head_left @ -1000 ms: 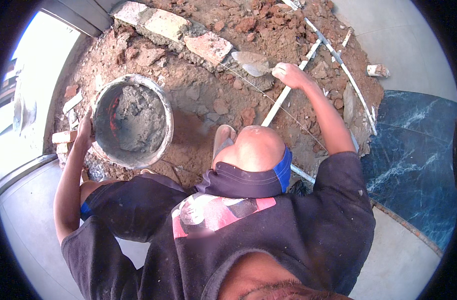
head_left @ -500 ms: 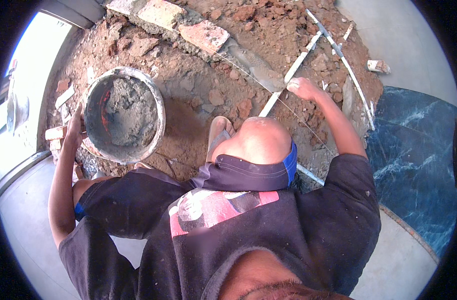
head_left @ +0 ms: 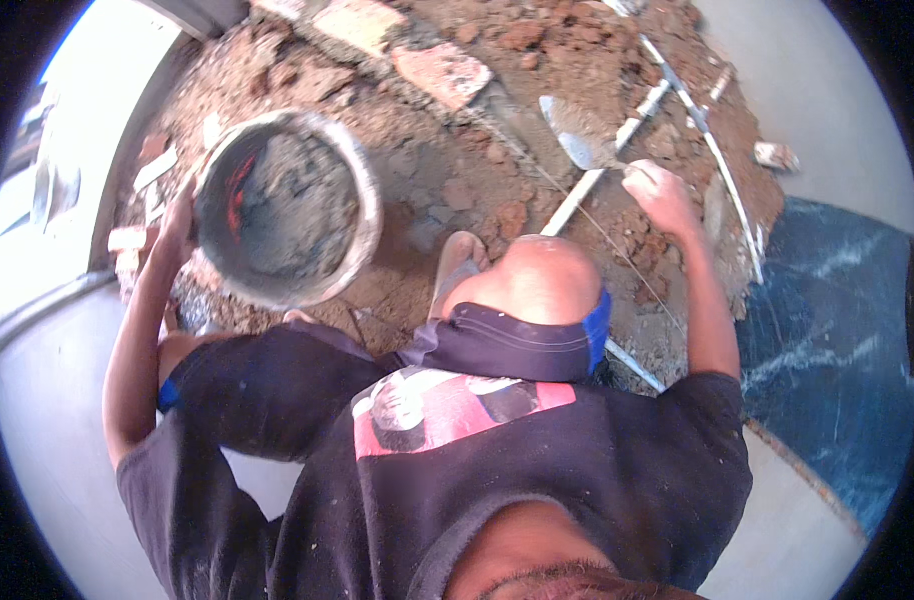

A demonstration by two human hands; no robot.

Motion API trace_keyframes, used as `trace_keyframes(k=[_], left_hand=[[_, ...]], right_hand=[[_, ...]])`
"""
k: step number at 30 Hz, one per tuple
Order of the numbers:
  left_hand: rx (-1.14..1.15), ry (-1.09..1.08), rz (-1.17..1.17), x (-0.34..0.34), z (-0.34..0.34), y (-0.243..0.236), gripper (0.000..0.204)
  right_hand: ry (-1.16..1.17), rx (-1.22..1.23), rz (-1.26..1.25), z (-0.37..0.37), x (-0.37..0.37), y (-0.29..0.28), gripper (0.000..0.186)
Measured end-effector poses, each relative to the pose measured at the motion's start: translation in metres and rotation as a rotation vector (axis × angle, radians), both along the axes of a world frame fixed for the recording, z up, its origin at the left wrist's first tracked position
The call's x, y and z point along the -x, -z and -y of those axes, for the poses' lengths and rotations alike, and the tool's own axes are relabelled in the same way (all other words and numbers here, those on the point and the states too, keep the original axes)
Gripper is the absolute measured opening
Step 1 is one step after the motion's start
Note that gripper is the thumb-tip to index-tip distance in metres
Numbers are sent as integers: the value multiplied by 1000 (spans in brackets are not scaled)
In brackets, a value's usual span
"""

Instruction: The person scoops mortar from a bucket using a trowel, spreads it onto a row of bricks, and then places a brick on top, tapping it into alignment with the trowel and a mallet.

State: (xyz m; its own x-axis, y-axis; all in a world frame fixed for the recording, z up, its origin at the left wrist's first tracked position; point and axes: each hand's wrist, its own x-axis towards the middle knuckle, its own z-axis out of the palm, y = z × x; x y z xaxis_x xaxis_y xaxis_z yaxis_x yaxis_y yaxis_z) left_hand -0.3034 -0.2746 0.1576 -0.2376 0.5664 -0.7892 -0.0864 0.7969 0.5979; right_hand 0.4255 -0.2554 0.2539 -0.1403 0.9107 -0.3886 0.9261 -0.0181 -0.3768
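My right hand [head_left: 662,197] is closed round the handle end of a trowel. The trowel's pointed metal blade [head_left: 569,135] is raised over the mortar strip beside the white pipe [head_left: 577,203]. At the left, my left hand [head_left: 180,217] grips the outer side of a round bucket [head_left: 369,215]; its fingers are partly hidden against the wall. Grey wet mortar [head_left: 302,205] fills much of the bucket. A row of bricks [head_left: 442,75] set in mortar runs at the far side. A thin string [head_left: 617,250] stretches past the bricks and over the pipe.
Rough brown soil with rubble [head_left: 522,38] surrounds the work. Another white pipe [head_left: 722,165] lies at the right, with a loose brick piece [head_left: 777,156] beyond it. Dark blue marbled flooring [head_left: 827,300] borders the soil. Broken bricks [head_left: 134,238] lie left of the bucket.
My right hand has drawn back a little, and the trowel blade now shows above the mortar strip. The whole view has shifted slightly; my left hand stays at the bucket.
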Motion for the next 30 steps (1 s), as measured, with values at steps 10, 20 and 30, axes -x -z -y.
trace_keyframes(k=[10,20,30], left_hand=[[-140,-2,52,-109,-14,-74,42],[-177,-146,193,-128,-23,-61,43],[-141,-55,113,-105,-23,-55,43]], right_hand=[[-785,-277,146,-11,199,-60,25],[-807,-81,-300,5,241,65,23],[-753,73,-737,29,242,64,30]])
